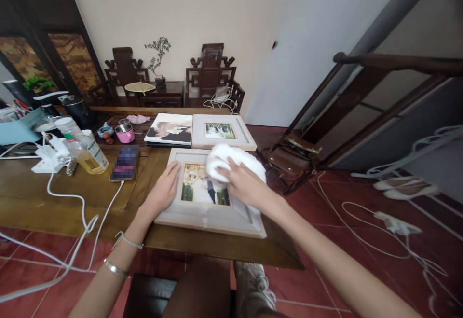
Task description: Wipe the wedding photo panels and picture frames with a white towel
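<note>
A white picture frame (213, 224) with a small photo in its middle lies flat near the front edge of the wooden table. My right hand (244, 180) grips a white cloth (231, 156) and presses it on the frame's upper right part, covering that corner and a bit of the photo. On the frame's left side rests my left hand (164, 187), fingers stretched along the border and touching it. Just behind lie a second picture frame (248, 137) and, to its left, a photo album or panel (170, 127).
To the left are a phone (125, 163) on a charging cable, a bottle of yellow liquid (90, 156), a pink mug (125, 133) and a power strip (47, 156). White cables hang over the table's front edge. A brown bag (289, 159) stands right of the table.
</note>
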`<state>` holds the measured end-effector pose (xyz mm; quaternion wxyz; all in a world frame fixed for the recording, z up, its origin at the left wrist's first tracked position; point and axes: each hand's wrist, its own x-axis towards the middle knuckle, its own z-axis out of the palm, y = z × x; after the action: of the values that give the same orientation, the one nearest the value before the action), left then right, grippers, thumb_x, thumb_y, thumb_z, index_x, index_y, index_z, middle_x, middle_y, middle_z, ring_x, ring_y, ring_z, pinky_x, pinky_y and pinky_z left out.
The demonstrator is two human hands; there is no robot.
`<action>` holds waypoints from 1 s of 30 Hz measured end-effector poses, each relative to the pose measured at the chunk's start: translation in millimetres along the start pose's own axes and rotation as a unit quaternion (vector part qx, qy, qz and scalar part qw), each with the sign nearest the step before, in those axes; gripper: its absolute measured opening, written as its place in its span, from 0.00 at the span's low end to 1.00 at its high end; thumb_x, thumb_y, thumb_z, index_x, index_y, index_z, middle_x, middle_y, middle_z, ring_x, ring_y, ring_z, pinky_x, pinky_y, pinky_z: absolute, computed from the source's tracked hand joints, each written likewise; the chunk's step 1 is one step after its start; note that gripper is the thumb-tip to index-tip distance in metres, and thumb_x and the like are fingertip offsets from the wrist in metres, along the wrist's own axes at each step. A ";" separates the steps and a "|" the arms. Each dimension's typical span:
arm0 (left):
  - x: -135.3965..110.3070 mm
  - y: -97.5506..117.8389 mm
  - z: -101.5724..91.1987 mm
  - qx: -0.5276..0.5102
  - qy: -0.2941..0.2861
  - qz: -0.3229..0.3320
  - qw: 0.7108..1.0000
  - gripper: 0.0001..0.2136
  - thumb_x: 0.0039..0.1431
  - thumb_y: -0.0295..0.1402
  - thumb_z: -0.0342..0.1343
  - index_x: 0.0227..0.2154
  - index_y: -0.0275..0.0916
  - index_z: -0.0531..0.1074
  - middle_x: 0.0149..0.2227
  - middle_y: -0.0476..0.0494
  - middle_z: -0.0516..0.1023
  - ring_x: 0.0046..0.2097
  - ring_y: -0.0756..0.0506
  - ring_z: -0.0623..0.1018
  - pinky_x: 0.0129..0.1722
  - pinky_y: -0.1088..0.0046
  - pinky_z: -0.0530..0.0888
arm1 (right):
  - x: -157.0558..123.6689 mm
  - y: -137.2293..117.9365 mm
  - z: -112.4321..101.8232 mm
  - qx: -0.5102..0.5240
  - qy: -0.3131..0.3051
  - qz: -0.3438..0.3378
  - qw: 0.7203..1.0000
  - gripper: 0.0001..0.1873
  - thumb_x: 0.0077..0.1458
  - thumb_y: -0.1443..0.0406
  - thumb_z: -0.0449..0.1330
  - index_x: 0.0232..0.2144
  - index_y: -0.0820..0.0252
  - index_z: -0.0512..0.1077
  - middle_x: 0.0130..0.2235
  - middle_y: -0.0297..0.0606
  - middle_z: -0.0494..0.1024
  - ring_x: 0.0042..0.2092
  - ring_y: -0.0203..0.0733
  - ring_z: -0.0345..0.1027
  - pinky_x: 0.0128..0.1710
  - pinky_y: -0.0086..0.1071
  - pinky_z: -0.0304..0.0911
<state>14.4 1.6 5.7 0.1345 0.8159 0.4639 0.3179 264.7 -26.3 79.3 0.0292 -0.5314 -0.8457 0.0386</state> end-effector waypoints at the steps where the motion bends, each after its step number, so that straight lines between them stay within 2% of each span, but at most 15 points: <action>1: -0.1 1.2 -0.9 -0.005 -0.006 -0.004 1.000 0.22 0.68 0.35 0.38 0.60 0.32 0.60 0.63 0.33 0.60 0.65 0.42 0.59 0.65 0.59 0.56 | 21.9 0.4 6.0 -0.015 0.015 0.005 1.000 0.33 0.48 0.79 0.49 0.58 0.65 0.64 0.68 0.46 0.49 0.66 0.63 0.41 0.60 0.59 0.49; 4: 0.0 3.9 -3.0 -0.018 -0.013 -0.018 1.000 0.24 0.68 0.39 0.37 0.62 0.33 0.56 0.65 0.34 0.57 0.67 0.42 0.56 0.66 0.58 0.54 | 71.1 -11.8 22.0 -0.041 0.025 -0.019 0.999 0.30 0.52 0.76 0.52 0.58 0.64 0.65 0.68 0.47 0.49 0.67 0.66 0.34 0.60 0.65 0.40; 6: 0.4 4.8 -3.5 -0.029 -0.010 -0.020 0.999 0.25 0.68 0.40 0.38 0.63 0.34 0.54 0.66 0.35 0.55 0.67 0.42 0.54 0.66 0.58 0.53 | 81.2 -30.1 28.7 -0.047 0.018 -0.071 0.996 0.29 0.52 0.76 0.53 0.58 0.63 0.65 0.67 0.47 0.49 0.67 0.65 0.33 0.60 0.65 0.37; 10: 0.5 5.7 -3.9 -0.053 0.009 -0.027 0.998 0.25 0.68 0.42 0.36 0.63 0.33 0.56 0.65 0.35 0.57 0.67 0.43 0.55 0.66 0.60 0.53 | 54.1 -69.5 30.8 -0.027 -0.017 -0.142 0.989 0.29 0.52 0.75 0.53 0.57 0.63 0.66 0.67 0.49 0.49 0.66 0.67 0.36 0.60 0.67 0.40; 14: -0.5 7.2 -5.9 -0.062 0.035 -0.029 0.997 0.25 0.68 0.40 0.34 0.60 0.31 0.61 0.63 0.34 0.61 0.65 0.44 0.60 0.65 0.61 0.56 | 11.0 -87.4 19.4 -0.007 -0.070 -0.190 0.979 0.29 0.49 0.75 0.54 0.55 0.63 0.69 0.67 0.46 0.51 0.66 0.70 0.39 0.59 0.67 0.44; 16: -0.5 7.4 -6.1 -0.052 0.042 -0.027 0.997 0.24 0.68 0.39 0.35 0.59 0.32 0.63 0.62 0.34 0.63 0.64 0.43 0.62 0.64 0.60 0.58 | -5.3 -87.6 10.3 0.009 -0.097 -0.217 0.971 0.28 0.49 0.76 0.52 0.54 0.61 0.70 0.67 0.42 0.53 0.66 0.66 0.39 0.60 0.64 0.45; 19: 0.3 4.8 -3.2 -0.019 0.021 -0.022 0.999 0.21 0.67 0.38 0.41 0.56 0.32 0.66 0.61 0.33 0.65 0.64 0.41 0.63 0.64 0.56 0.59 | -20.8 -77.5 -3.6 0.045 -0.147 -0.226 0.962 0.29 0.47 0.78 0.50 0.51 0.58 0.72 0.65 0.39 0.59 0.66 0.60 0.42 0.61 0.59 0.47; 23: 0.3 -6.2 4.7 0.017 0.000 0.007 1.000 0.19 0.64 0.31 0.43 0.54 0.31 0.68 0.60 0.32 0.66 0.65 0.39 0.60 0.63 0.54 0.59 | -21.3 -45.7 -14.4 0.083 -0.166 -0.151 0.971 0.31 0.45 0.81 0.49 0.50 0.59 0.73 0.56 0.47 0.71 0.64 0.55 0.51 0.59 0.52 0.53; 25: -0.7 -12.3 8.2 0.023 -0.007 0.021 0.999 0.20 0.60 0.25 0.43 0.54 0.31 0.68 0.61 0.32 0.65 0.65 0.39 0.60 0.63 0.53 0.59 | -9.8 -28.2 -15.7 0.071 -0.132 -0.087 0.985 0.35 0.45 0.83 0.47 0.55 0.61 0.68 0.56 0.51 0.71 0.64 0.55 0.52 0.57 0.50 0.57; 27: -1.7 -16.3 10.1 0.024 -0.017 0.026 0.999 0.24 0.54 0.19 0.44 0.55 0.32 0.67 0.62 0.33 0.63 0.65 0.40 0.59 0.64 0.54 0.58 | 10.1 -16.3 -14.8 0.032 -0.044 -0.031 0.998 0.38 0.46 0.84 0.46 0.59 0.63 0.63 0.60 0.54 0.64 0.65 0.56 0.50 0.56 0.51 0.57; 29: -1.9 -16.9 10.0 0.026 -0.025 0.022 0.999 0.28 0.49 0.16 0.43 0.55 0.33 0.67 0.62 0.34 0.63 0.65 0.40 0.58 0.64 0.53 0.58 | 36.1 -13.1 -11.3 -0.022 0.055 -0.018 0.998 0.36 0.47 0.84 0.47 0.59 0.65 0.61 0.65 0.55 0.54 0.66 0.57 0.43 0.59 0.55 0.51; 30: -1.6 -15.8 9.1 0.029 -0.028 0.019 0.999 0.29 0.48 0.15 0.43 0.55 0.33 0.67 0.62 0.35 0.63 0.66 0.40 0.58 0.63 0.53 0.59 | 49.9 -14.7 -8.4 -0.047 0.086 -0.036 0.995 0.34 0.48 0.83 0.49 0.58 0.65 0.62 0.67 0.54 0.49 0.67 0.58 0.39 0.61 0.57 0.46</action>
<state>9.0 9.4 -10.0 0.1177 0.8367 0.4536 0.2833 230.7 12.6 89.5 0.0781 -0.5024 -0.8597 -0.0479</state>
